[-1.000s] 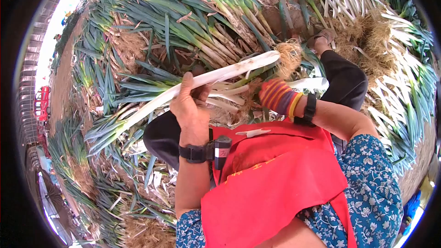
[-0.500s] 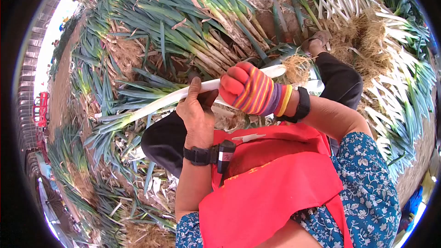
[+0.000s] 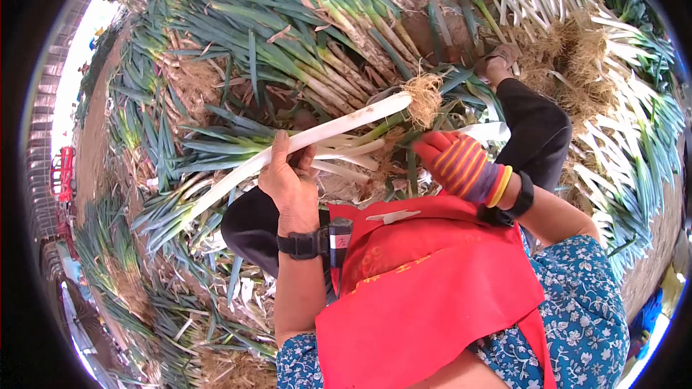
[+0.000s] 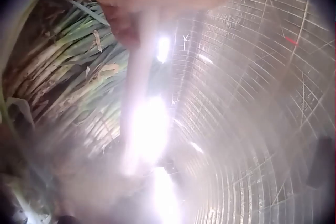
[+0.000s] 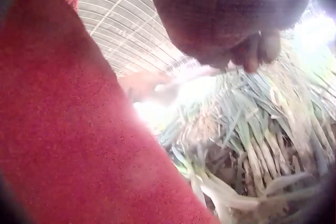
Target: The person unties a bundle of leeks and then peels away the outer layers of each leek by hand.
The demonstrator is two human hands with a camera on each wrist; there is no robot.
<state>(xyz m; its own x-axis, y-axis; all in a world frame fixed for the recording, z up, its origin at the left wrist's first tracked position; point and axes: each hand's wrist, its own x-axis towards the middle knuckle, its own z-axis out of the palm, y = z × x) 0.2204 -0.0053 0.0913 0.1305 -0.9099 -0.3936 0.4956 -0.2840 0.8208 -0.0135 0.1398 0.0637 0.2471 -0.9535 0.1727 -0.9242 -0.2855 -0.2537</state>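
Observation:
My bare left hand (image 3: 290,181) grips a long leek (image 3: 353,122) by its white shaft. The shaft slants up to the right, ending in a brown tuft of roots (image 3: 424,99), while its green leaves trail down to the left. In the left wrist view the leek (image 4: 139,71) runs down from the fingers, blurred and partly washed out by glare. Just below the root end is my right hand (image 3: 465,166), in a striped glove, apart from the shaft. Its fingers are bent; I cannot tell whether they hold anything, as the palm side is hidden.
Unpeeled leeks (image 3: 310,50) with green tops lie heaped in front. Cleaner white leeks (image 3: 613,151) are piled at the right, roots inward. More stalks (image 3: 349,155) lie beneath the held leek. A red apron (image 3: 432,274) covers the lap, between dark-trousered knees (image 3: 537,126).
The gloved right hand first moved onto the leek's shaft and closed round it, then came off and back to the lower right. The root end has shifted left; the left hand keeps its grip.

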